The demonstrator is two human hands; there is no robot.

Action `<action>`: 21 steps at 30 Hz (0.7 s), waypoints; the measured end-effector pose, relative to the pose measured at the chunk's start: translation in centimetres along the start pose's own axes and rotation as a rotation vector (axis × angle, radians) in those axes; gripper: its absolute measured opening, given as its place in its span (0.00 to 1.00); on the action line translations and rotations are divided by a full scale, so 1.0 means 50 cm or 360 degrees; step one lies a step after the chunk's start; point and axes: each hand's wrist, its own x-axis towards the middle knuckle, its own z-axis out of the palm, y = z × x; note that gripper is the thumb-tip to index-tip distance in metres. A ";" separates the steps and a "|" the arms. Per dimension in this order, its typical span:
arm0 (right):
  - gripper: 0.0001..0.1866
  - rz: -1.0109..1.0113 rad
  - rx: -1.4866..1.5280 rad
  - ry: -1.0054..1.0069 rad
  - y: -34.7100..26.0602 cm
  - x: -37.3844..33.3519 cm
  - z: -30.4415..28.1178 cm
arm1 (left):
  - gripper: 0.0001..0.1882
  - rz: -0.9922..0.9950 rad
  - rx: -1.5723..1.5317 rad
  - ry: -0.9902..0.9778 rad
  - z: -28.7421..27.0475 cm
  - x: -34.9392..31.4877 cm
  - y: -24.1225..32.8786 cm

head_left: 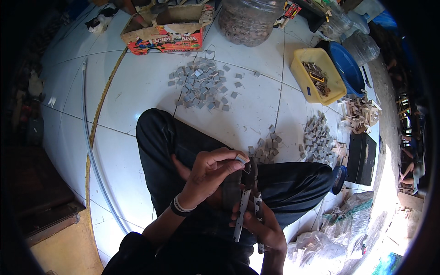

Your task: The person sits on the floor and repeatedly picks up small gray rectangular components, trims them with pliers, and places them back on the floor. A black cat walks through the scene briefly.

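My left hand [208, 172] pinches a small grey square piece [240, 159] between thumb and fingertips, holding it at the top of a dark metal hand tool [250, 192]. My right hand [259, 224] grips the handles of that tool from below, above my lap. My crossed legs in black trousers [183, 146] lie under both hands. A small heap of the same grey pieces [268, 147] sits on the white tiled floor just beyond my knee.
A larger spread of grey pieces [201, 85] lies farther out, another heap [316, 137] to the right. A cardboard box [165, 27], a big clear jar [250, 20], a yellow tub [316, 73], a blue bowl [348, 66], wooden blocks [360, 112] and a black box [362, 158] ring the floor.
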 end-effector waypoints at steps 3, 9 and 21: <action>0.30 -0.0074 0.0038 -0.0012 0.004 0.001 0.001 | 0.11 -0.0006 -0.0013 0.0014 -0.001 0.000 -0.002; 0.14 -0.0030 -0.0229 0.0046 0.067 0.011 -0.029 | 0.10 0.0202 0.0179 -0.0103 -0.007 0.002 0.008; 0.18 0.0205 -0.0528 0.0434 0.155 -0.027 -0.059 | 0.12 0.0368 0.0311 -0.0493 -0.023 0.019 -0.023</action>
